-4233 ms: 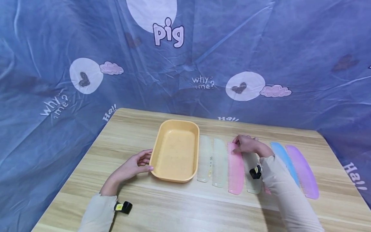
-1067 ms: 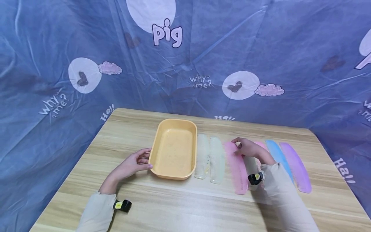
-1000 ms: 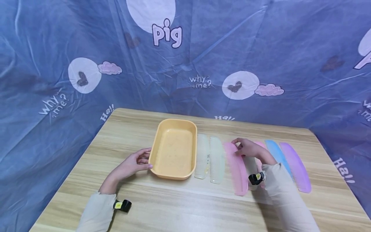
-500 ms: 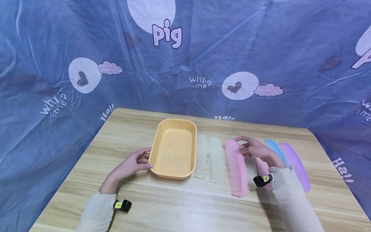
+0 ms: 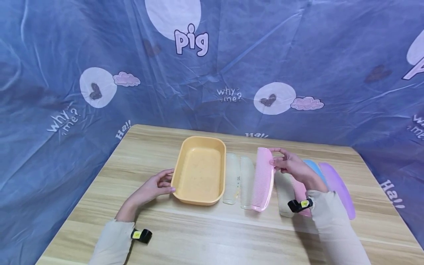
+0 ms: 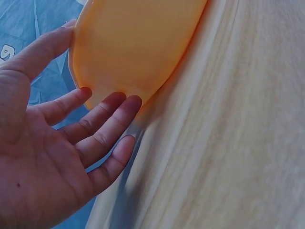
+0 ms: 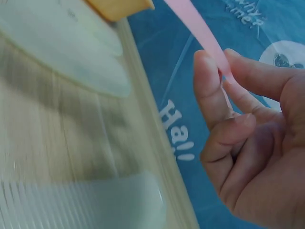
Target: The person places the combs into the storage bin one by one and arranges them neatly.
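My right hand (image 5: pixel 291 167) pinches a pink comb (image 5: pixel 263 180) near the far end of its spine, between thumb and fingers. The comb is raised and tilted, its teeth facing left, and it overlaps a pale green comb (image 5: pixel 245 184) in the head view. The right wrist view shows the pink comb (image 7: pixel 205 33) edge-on between the fingertips. At the left side of a yellow-orange plastic tray (image 5: pixel 198 203), my left hand (image 5: pixel 154 187) rests its thumb on the rim and loosely extended fingertips against the outer wall (image 6: pixel 138 52).
Left of the pink comb lies a pale printed comb (image 5: pixel 231 180) beside the tray. To the right are another pale comb (image 5: pixel 284 195), a second pink comb (image 5: pixel 300 191), a blue one (image 5: pixel 315 168) and a purple one (image 5: pixel 338 187), partly behind the right arm. A blue cloth backs the table (image 5: pixel 198 235).
My right hand has taken the pink comb from the row, lifted and turned it, and moved it slightly left and away from me. The left hand has kept its place at the tray.
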A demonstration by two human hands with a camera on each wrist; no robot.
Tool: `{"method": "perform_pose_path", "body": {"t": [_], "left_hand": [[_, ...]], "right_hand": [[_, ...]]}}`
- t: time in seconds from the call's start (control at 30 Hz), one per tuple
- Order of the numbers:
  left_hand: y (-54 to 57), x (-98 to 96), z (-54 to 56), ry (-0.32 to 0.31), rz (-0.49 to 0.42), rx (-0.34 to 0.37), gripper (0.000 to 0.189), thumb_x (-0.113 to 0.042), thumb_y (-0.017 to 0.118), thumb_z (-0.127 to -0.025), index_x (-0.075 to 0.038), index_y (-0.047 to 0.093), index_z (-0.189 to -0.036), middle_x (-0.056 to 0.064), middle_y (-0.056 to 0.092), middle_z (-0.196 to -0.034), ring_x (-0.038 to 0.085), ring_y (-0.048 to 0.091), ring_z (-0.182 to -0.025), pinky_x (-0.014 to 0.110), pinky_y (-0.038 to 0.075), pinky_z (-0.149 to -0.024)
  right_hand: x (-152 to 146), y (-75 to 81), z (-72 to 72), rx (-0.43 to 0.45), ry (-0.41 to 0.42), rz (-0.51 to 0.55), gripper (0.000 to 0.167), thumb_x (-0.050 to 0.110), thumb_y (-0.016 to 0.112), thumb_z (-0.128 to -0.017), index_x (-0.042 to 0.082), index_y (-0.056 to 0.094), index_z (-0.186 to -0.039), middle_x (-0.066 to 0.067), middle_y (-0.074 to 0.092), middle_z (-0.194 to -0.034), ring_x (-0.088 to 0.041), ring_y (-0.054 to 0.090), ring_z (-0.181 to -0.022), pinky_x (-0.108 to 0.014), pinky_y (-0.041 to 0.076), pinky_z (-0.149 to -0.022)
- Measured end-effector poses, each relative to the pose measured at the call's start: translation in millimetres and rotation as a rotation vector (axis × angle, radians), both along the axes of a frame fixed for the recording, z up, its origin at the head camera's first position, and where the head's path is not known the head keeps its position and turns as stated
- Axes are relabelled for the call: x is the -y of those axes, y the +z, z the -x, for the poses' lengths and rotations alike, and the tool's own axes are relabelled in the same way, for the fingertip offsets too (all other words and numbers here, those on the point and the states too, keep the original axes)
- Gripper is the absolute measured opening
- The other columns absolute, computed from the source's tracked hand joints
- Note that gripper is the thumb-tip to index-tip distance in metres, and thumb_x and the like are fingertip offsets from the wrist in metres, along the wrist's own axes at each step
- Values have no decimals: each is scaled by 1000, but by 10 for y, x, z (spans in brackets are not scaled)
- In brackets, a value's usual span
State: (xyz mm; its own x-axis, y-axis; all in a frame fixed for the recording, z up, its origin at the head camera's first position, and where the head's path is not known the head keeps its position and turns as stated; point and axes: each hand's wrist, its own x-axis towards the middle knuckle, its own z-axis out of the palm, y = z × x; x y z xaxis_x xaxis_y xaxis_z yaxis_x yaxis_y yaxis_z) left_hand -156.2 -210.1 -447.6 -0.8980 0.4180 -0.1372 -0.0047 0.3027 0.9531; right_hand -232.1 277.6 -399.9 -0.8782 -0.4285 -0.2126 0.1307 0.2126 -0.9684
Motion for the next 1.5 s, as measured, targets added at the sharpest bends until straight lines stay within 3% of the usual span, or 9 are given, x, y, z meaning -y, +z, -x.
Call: {"method": "perform_pose_path", "body": {"t": [0.1,0.4,0.77,1.07,1.5], "left_hand": [[-12,-5,0,-3,-18,4,76,-15,69,-88,6,27,-148,32,49,-133,37,60,-111,18,51,-85],[-43,-1,-2,-44,-65,38,78,-15,68,-89,2,22,-150,32,46,-135,37,55,-117,20,50,-88],[-71,2,17,-59,-91,61,81,-15,68,-89,-2,19,-152,29,45,-136,22,55,-113,21,49,-89],[-85,29,5,-59,-96,65,82,-14,68,-89,-1,18,-152,31,45,-137,34,52,-119,22,48,-90],[-59,10,3,-48,-97,84,83,-14,69,-89,-1,17,-152,32,45,-136,26,53,-115,21,48,-89]], "right_hand": [[54,16,16,7,1,73,35,5,53,-97,22,42,-126,9,71,-76,-5,65,-64,-16,35,-50],[250,99,59,60,-62,176,34,5,53,-97,23,41,-124,9,70,-76,-4,64,-63,-14,37,-48],[563,215,136,60,-36,241,41,-1,51,-96,23,40,-128,7,70,-83,-7,67,-64,-12,38,-46],[853,214,198,61,-12,208,45,-2,53,-94,23,40,-130,7,68,-83,-9,68,-64,-13,37,-45],[1132,196,276,18,10,91,55,3,57,-94,13,32,-142,9,70,-86,-8,68,-64,-16,34,-47]]}}
